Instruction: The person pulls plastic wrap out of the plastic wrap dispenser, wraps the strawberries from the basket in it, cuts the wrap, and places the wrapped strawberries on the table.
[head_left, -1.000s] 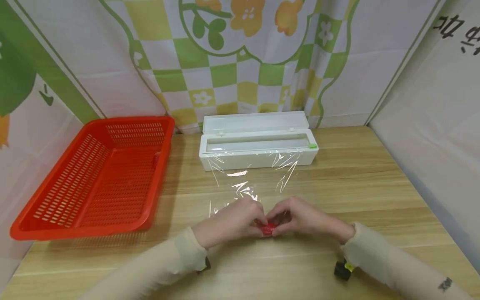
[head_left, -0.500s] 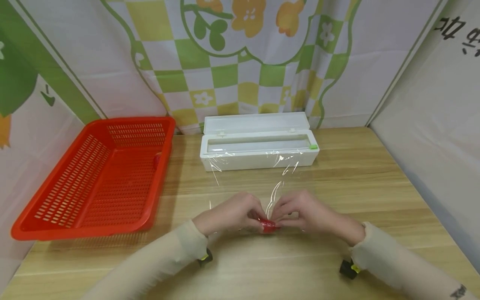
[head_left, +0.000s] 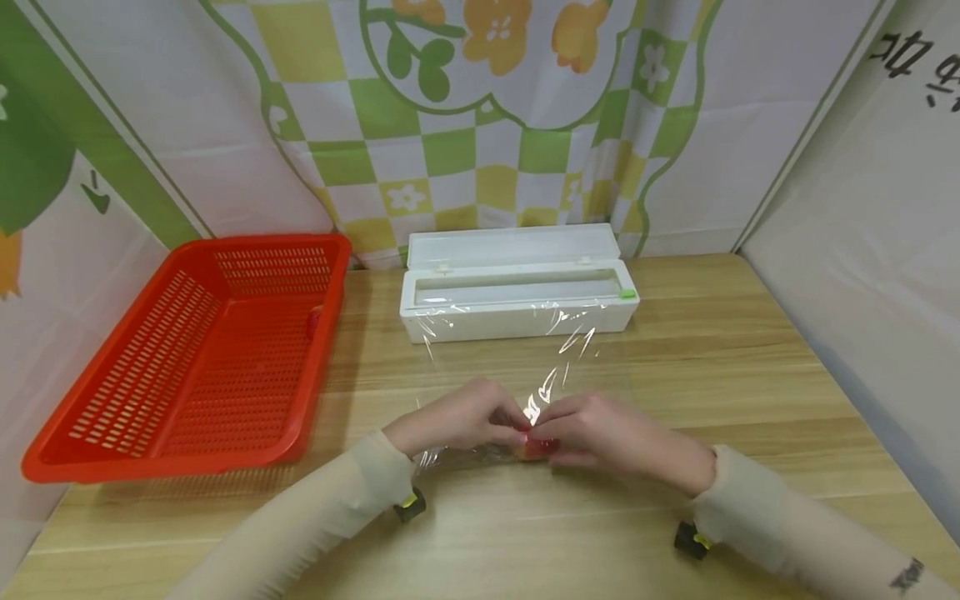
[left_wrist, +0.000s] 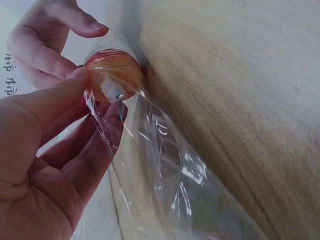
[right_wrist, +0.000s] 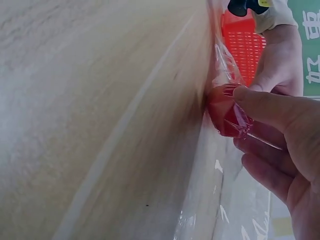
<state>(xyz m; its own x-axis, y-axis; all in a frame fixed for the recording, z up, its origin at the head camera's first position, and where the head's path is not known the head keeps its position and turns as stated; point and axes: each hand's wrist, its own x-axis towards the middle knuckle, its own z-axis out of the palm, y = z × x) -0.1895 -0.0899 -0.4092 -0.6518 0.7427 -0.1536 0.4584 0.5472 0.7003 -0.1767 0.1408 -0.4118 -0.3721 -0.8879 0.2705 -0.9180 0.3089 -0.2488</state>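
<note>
A small round red-and-yellow fruit (left_wrist: 116,75), apple-like, sits by the wooden table top with clear cling film (left_wrist: 165,165) drawn over it. The left hand (head_left: 471,417) holds its left side, thumb on top and fingers beneath, with gathered film running through the grip. From the right, the right hand (head_left: 615,435) holds the fruit through the film, thumb pressed on it in the right wrist view. The film stretches back to a white cling film box (head_left: 517,321) with its lid raised. Between the hands most of the fruit is hidden in the head view.
A red plastic basket (head_left: 300,417) stands at the left; another red round thing (head_left: 313,322) lies inside by its right wall. Behind the box hangs a checked, flowered cloth (head_left: 495,150). White printed sheets close off both sides of the wooden table (head_left: 720,350).
Both hands stay at the fruit and shift their fingers on it. The right hand has moved in over the fruit, and the film creases between box and hands have changed.
</note>
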